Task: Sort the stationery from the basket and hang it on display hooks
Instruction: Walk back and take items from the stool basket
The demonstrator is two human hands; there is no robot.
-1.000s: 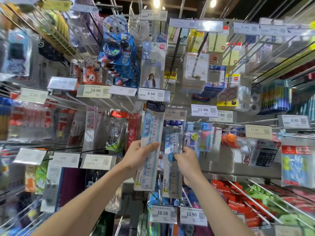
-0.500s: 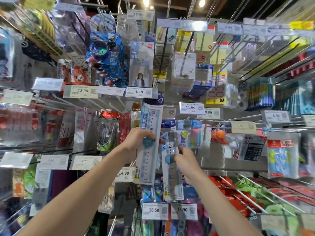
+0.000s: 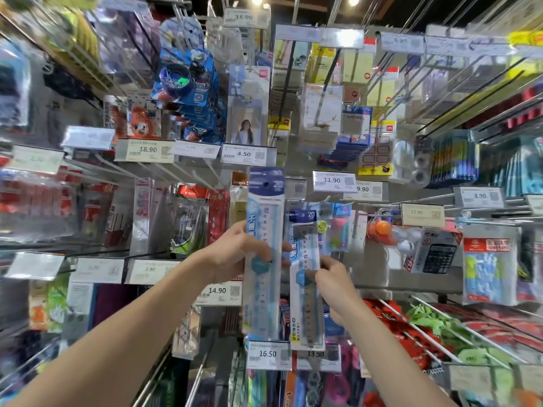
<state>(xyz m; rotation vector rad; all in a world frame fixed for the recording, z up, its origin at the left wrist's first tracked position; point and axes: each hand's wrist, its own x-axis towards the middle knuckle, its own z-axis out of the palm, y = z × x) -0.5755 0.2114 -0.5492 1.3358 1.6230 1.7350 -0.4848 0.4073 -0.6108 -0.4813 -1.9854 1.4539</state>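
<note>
My left hand (image 3: 235, 254) grips a long packaged blue ruler (image 3: 264, 301) around its middle and holds it upright in front of the hook wall. The pack's purple header with a hang hole reaches up to the 4.50 price tag. Beside it on the right hangs a second, identical ruler pack (image 3: 305, 306), lower down. My right hand (image 3: 335, 284) pinches that pack at its right edge, about halfway along. Where the second pack's top meets its hook is blurred.
Wire display hooks with price tags (image 3: 248, 154) stick out all around. A calculator pack (image 3: 437, 254) hangs to the right, scissors packs (image 3: 188, 221) to the left. Tags reading 16.50 (image 3: 267, 353) and 13.90 sit just below the rulers. The basket is out of view.
My left hand has lifted its ruler pack higher, so its header now stands well above the other pack. My right hand stays pinched on the second pack, nearly still.
</note>
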